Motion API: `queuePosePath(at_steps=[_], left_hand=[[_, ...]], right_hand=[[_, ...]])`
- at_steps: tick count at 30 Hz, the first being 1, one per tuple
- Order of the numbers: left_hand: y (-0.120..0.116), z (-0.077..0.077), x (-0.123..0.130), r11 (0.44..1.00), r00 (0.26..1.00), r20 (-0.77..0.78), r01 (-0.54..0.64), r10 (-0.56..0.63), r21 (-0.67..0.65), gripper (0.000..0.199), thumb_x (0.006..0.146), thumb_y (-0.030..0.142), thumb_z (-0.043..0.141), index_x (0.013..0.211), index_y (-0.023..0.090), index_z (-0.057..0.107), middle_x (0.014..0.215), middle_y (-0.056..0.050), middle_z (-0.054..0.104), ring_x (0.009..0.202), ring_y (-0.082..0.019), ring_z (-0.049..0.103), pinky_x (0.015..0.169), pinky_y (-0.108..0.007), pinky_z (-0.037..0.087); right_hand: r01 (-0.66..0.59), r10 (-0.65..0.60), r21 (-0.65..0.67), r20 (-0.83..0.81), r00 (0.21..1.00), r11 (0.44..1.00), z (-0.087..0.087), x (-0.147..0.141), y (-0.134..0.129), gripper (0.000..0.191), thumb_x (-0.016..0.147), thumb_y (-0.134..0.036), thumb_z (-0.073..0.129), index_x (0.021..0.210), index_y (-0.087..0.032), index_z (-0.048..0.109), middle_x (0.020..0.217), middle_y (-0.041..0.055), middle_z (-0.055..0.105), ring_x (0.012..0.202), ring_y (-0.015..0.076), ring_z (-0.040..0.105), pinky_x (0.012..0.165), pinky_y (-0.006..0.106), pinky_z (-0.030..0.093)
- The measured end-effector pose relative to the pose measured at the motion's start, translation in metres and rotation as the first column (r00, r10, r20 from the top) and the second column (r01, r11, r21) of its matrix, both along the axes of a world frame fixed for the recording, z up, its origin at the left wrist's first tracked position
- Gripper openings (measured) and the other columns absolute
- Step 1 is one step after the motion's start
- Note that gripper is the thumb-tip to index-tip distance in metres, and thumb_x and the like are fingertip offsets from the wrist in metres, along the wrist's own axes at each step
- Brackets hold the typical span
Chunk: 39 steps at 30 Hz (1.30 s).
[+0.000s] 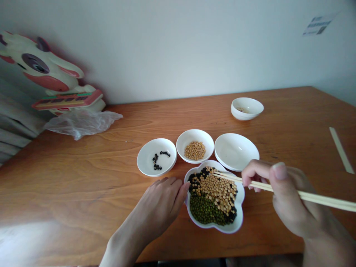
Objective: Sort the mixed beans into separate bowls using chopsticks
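My right hand [292, 200] grips a pair of pale chopsticks [263, 185], whose tips touch the beans near the upper part of a white flower-shaped dish [239, 207]. Inside that dish lie yellow soybeans [219, 189], green mung beans [204, 211] and black beans [193, 177], partly mingled. With its thumb at the dish's left rim, my left hand [160, 204] holds it; its other fingers curl down beside it. Beyond stand three white bowls: the left bowl [144, 159] with several black beans, the middle bowl [182, 144] with soybeans, and the right bowl [236, 150] showing only its white inside.
Farther back is another white bowl [247, 111] with a little brownish matter in it. A pale flat strip [342, 150] lies at the right. At the back left, a cow-shaped toy keyboard [68, 100] stands behind a clear plastic bag [85, 124]. A wall closes off the back.
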<state>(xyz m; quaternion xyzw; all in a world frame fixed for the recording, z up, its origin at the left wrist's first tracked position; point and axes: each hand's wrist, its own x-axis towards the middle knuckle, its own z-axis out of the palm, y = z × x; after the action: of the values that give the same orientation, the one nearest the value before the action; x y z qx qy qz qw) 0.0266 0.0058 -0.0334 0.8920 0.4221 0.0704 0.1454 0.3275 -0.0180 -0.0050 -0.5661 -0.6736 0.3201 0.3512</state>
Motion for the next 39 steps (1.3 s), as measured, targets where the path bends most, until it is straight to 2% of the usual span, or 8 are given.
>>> queuePosePath(at_steps=[6,9,18,25,30,39], left_hand=[[-0.0002,0.0059,0.001,0.998,1.0,0.0,0.031,-0.031,0.063,0.052,0.114,0.024,0.023,0.092,0.017,0.069,0.088,-0.009,0.073,0.077,-0.021,0.066,0.079,-0.04,0.059],[0.0,0.0078,0.0019,0.998,1.0,0.007,0.01,-0.011,0.057,0.052,0.114,0.024,0.023,0.09,0.018,0.068,0.087,-0.008,0.073,0.075,-0.021,0.066,0.077,-0.038,0.059],[0.0005,0.0079,0.0025,1.0,1.0,0.014,-0.005,0.005,0.027,0.052,0.114,0.026,0.022,0.091,0.018,0.068,0.089,-0.009,0.074,0.077,-0.022,0.066,0.077,-0.041,0.059],[0.0001,0.0074,0.0018,0.999,0.997,-0.069,0.039,-0.038,0.017,0.053,0.114,0.025,0.02,0.097,0.017,0.069,0.096,-0.011,0.075,0.083,-0.025,0.068,0.08,-0.046,0.06],[0.0,0.0059,0.0013,0.999,0.998,-0.067,-0.007,0.004,-0.046,0.05,0.115,0.026,0.022,0.098,0.018,0.069,0.099,-0.01,0.076,0.085,-0.025,0.069,0.084,-0.048,0.061],[-0.001,-0.0004,-0.0025,0.998,0.992,-0.106,0.066,-0.066,-0.002,0.048,0.114,0.024,0.023,0.104,0.016,0.069,0.102,-0.011,0.074,0.089,-0.028,0.07,0.084,-0.053,0.061]], right_hand=[[-0.049,0.049,0.003,0.012,0.999,0.999,0.0021,0.0012,-0.0002,0.065,0.105,-0.067,0.017,0.081,-0.027,0.062,0.065,0.0012,0.061,0.06,0.0194,0.056,0.058,0.036,0.039],[-0.059,0.059,0.007,0.011,0.998,0.998,0.002,0.0004,0.0,0.063,0.106,-0.065,0.017,0.081,-0.027,0.061,0.065,0.0008,0.06,0.06,0.0191,0.056,0.058,0.036,0.039],[-0.051,0.051,0.001,0.01,0.999,0.999,0.0029,-0.0008,0.0015,0.062,0.105,-0.066,0.019,0.083,-0.027,0.062,0.068,0.0015,0.062,0.063,0.0201,0.057,0.061,0.037,0.04],[-0.044,0.044,0.008,-0.006,0.999,0.999,0.0017,-0.0037,0.0023,0.063,0.105,-0.066,0.02,0.081,-0.027,0.063,0.065,0.0014,0.06,0.06,0.0192,0.056,0.058,0.036,0.04],[-0.047,0.047,0.04,0.008,0.999,0.998,0.0024,-0.003,0.0018,0.062,0.106,-0.063,0.021,0.081,-0.026,0.063,0.065,0.0016,0.061,0.06,0.0191,0.055,0.058,0.035,0.04],[-0.077,0.076,0.02,0.029,0.997,0.997,0.0011,-0.0003,0.0006,0.067,0.104,-0.067,0.013,0.08,-0.025,0.059,0.066,0.0025,0.061,0.063,0.02,0.056,0.058,0.036,0.041]])
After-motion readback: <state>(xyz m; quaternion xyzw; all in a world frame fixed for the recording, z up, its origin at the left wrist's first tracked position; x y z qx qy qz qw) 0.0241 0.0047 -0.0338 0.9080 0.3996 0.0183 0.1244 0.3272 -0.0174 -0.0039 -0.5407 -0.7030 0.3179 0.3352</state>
